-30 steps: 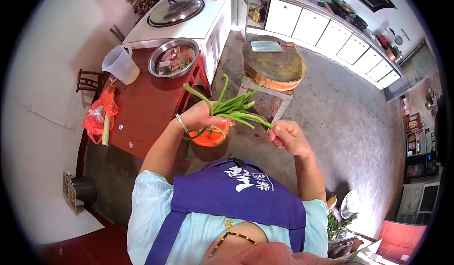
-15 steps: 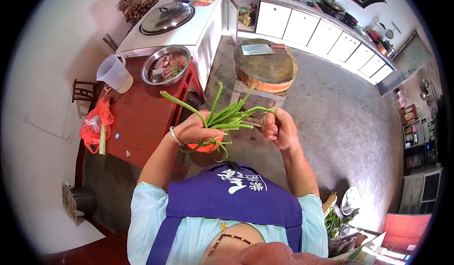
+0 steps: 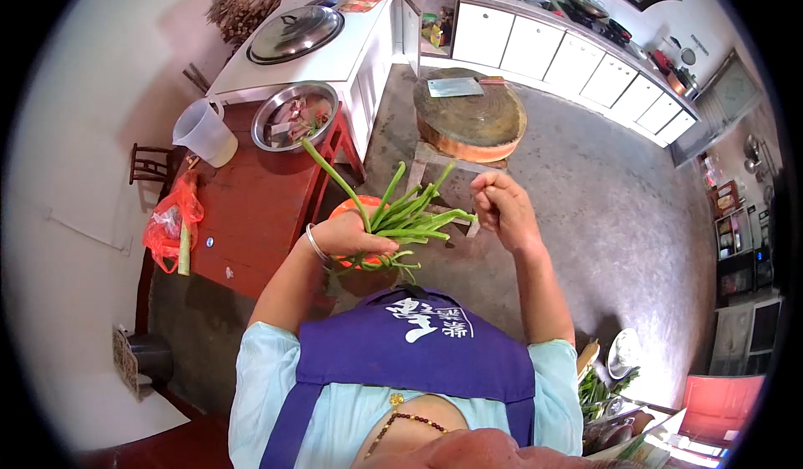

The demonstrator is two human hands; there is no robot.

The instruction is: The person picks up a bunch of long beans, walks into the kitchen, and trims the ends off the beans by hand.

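Note:
My left hand [image 3: 355, 235], with a bangle at the wrist, is closed round a bunch of long green beans [image 3: 410, 216]. Their ends fan out up and to the right. Just right of the bean tips, my right hand [image 3: 505, 205] is raised with its fingers curled together. Whatever is between those fingers, if anything, is hidden. Below my left hand sits an orange-red container [image 3: 343, 208], mostly covered by the hand and beans. More green strands [image 3: 401, 263] hang over its lower side.
Ahead, a cleaver [image 3: 455, 87] lies on a round wooden chopping block [image 3: 468, 126] on a stand. On the left, a red table [image 3: 259, 210] holds a metal basin [image 3: 276, 142] of food, a plastic jug [image 3: 201, 134] and a red plastic bag [image 3: 164, 230].
My right hand has come away from the bean tip it was pinching and risen slightly. The bunch in my left hand has tilted a little, its tips now apart from my right hand.

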